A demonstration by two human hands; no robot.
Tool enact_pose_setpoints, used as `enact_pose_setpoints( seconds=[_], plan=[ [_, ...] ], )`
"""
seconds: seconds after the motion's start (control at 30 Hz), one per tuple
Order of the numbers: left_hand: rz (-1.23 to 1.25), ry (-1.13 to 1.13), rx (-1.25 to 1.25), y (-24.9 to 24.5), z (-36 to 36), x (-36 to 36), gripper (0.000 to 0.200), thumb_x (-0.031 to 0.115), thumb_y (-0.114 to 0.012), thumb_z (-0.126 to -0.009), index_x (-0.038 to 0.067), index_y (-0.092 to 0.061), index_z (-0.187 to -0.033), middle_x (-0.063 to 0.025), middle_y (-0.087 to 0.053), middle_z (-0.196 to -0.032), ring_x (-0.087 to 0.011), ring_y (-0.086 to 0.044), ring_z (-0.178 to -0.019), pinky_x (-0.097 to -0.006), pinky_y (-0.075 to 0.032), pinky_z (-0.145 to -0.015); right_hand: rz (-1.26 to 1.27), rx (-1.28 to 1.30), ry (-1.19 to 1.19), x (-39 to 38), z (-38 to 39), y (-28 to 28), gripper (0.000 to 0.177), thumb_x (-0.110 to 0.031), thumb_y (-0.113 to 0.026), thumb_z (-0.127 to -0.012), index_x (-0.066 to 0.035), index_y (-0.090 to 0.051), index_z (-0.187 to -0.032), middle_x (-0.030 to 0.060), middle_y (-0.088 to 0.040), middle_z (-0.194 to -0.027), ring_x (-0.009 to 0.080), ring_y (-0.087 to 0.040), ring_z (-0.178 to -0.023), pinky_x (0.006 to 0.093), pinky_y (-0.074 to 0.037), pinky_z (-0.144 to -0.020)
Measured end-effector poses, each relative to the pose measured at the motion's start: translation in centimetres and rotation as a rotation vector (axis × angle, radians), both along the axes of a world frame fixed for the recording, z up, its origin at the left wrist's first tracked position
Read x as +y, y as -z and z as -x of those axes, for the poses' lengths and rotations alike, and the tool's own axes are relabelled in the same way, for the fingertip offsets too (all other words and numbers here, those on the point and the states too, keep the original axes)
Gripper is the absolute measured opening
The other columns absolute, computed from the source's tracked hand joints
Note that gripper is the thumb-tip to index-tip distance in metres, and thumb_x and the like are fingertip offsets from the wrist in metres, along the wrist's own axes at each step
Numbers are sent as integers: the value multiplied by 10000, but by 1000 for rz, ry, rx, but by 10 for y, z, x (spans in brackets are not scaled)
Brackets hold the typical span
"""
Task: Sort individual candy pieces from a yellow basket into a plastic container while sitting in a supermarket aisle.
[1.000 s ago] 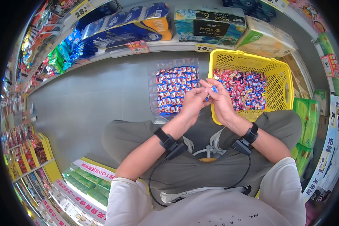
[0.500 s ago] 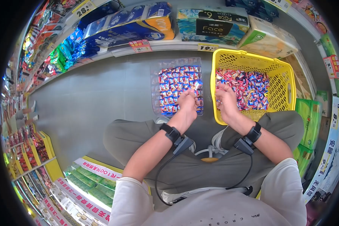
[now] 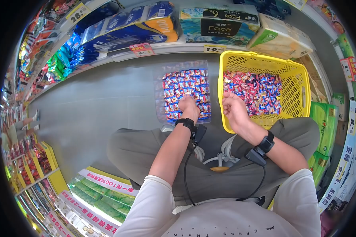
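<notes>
A clear plastic tray [image 3: 160, 100] lies on the floor, with wrapped candies [image 3: 182, 83] in rows inside it. My left hand [image 3: 189, 106] is over the middle of those rows, its fingers closed at a candy; what they hold is too small to make out. A yellow basket [image 3: 265, 57] stands to the right of the tray with a loose heap of candies [image 3: 261, 89] in it. At the basket's left rim is my right hand [image 3: 234, 108], fingers curled together, and anything between them is hidden.
Shelves with tissue packs [image 3: 219, 25] run along the far side. Green packs [image 3: 324, 126] stand right of the basket. My crossed legs [image 3: 142, 150] are close to the tray. At the far left a person's legs [image 3: 25, 122] show.
My left hand has moved left and down onto the candy rows from near the tray's right side. My right hand has shifted slightly, its fingers drawn closer together.
</notes>
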State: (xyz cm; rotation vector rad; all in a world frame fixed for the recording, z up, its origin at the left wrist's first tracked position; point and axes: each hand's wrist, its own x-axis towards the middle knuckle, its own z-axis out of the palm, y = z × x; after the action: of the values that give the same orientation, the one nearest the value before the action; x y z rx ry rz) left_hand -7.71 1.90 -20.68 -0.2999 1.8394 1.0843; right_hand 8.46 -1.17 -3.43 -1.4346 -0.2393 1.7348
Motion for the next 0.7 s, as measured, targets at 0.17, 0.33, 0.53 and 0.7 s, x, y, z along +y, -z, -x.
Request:
enact_pose_setpoints(
  seconds=[0.17,0.33,0.53,0.7],
  plan=[
    [-40,-23,-23,-6,-2,0,123,14,-510,-937,-46,-612,-968,-92,-651,-862,-175,-605,-620,-296,-477,-540,-6,25,15,-1,0,2,288,19,-565,-782,-17,-556,-1067,8,-547,-800,81,-452,-652,235,-356,-574],
    [-21,-80,-84,9,1,1,131,9,-505,-928,-47,-622,-914,-108,-661,-823,-179,-583,-556,-294,-454,-499,-19,20,10,-1,-1,3,274,25,-561,-784,-15,-561,-1055,8,-546,-796,79,-449,-636,231,-351,-560],
    [62,15,-75,-20,-1,1,158,71,-503,-929,6,-625,-854,-92,-633,-704,-153,-534,-480,-276,-351,-407,-9,15,-17,-1,-1,-2,265,40,-525,-778,-57,-523,-1024,-1,-523,-810,96,-455,-651,248,-355,-603],
    [-19,157,-208,-89,-14,4,110,117,-532,-933,49,-617,-919,-39,-583,-672,-111,-459,-464,-264,-321,-393,-20,26,32,4,-8,7,287,18,-513,-789,-55,-518,-1066,1,-506,-808,100,-460,-630,256,-362,-579]
  ],
)
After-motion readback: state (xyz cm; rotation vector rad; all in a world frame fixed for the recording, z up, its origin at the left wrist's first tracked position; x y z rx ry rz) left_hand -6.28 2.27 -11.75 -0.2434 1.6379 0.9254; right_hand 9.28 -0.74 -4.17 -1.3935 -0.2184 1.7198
